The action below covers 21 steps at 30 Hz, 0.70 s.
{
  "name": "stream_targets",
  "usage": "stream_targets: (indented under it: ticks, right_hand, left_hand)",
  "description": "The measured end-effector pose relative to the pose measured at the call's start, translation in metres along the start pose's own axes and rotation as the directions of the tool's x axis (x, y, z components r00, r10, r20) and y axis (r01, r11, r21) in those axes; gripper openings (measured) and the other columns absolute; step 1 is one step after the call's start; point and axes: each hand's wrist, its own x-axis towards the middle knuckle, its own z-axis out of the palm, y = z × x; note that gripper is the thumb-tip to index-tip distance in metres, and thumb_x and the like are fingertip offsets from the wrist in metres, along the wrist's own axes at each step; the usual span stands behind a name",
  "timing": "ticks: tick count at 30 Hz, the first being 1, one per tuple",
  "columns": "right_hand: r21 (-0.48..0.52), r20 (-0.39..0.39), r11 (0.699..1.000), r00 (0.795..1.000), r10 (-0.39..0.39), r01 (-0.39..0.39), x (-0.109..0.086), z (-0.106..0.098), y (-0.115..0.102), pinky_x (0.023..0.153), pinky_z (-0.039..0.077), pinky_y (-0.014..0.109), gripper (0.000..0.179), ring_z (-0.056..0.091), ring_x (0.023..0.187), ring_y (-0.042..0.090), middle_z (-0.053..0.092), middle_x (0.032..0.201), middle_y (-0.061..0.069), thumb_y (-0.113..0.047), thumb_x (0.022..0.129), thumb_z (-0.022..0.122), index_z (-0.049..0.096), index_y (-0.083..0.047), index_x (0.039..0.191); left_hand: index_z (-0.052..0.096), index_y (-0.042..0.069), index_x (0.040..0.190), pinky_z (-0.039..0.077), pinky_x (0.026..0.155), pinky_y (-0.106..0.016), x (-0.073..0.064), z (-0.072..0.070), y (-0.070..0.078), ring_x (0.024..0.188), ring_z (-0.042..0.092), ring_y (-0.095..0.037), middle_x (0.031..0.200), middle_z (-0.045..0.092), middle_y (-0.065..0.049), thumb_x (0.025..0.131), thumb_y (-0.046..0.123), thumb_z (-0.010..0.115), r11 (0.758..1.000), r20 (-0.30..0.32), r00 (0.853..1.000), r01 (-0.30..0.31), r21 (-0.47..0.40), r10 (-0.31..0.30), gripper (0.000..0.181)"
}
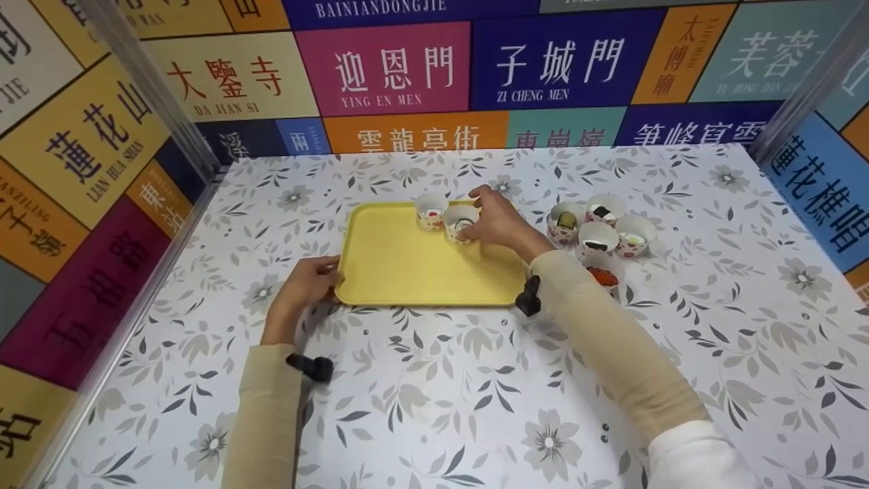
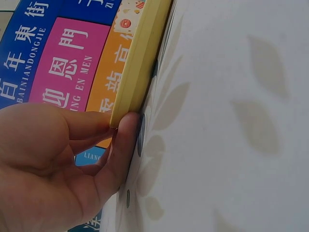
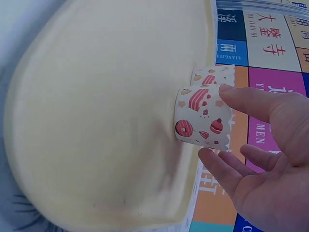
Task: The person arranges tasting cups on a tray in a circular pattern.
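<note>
A yellow tray lies on the table. My left hand pinches its left rim; in the left wrist view, thumb and fingers meet around the tray's edge. Two printed paper cups stand side by side near the tray's far edge. My right hand spans the nearer paper cup, thumb at the near side and fingertips at the far side. The right wrist view shows cake and doughnut prints on this cup. Behind it is the other paper cup, with something red and white inside.
Right of the tray stands a cluster of several similar paper cups with differently coloured contents, one orange-red. A flower-patterned cloth covers the table. Panels with Chinese lettering enclose the back and sides.
</note>
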Motion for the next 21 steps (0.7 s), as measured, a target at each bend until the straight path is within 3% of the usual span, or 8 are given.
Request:
stream_targets:
  ticks: [11, 21]
  right_hand:
    - [0.018, -0.056, 0.998, 0.997, -0.051, 0.052, -0.025, -0.013, -0.009, 0.112, 0.041, 0.048, 0.074, 0.043, 0.138, 0.034, 0.041, 0.149, 0.016, -0.019, 0.089, 0.076, 0.036, -0.007, 0.15]
    - [0.061, -0.179, 0.994, 0.981, -0.074, 0.086, -0.054, -0.027, -0.005, 0.112, 0.042, 0.047, 0.067, 0.045, 0.138, 0.033, 0.047, 0.147, 0.012, -0.018, 0.088, 0.078, 0.044, -0.011, 0.146]
  left_hand:
    - [0.046, 0.002, 0.149, 0.057, 0.067, -0.024, 0.001, 0.0, 0.003, 0.073, 0.065, -0.01, 0.129, 0.062, -0.031, 0.103, 0.007, 0.049, 1.0, 0.008, 1.0, 0.016, -0.005, -0.016, 0.046]
    - [0.048, 0.002, 0.148, 0.056, 0.066, -0.024, 0.0, 0.001, 0.002, 0.074, 0.064, -0.011, 0.125, 0.065, -0.029, 0.102, 0.007, 0.05, 0.999, -0.012, 0.999, 0.032, 0.025, -0.032, 0.046]
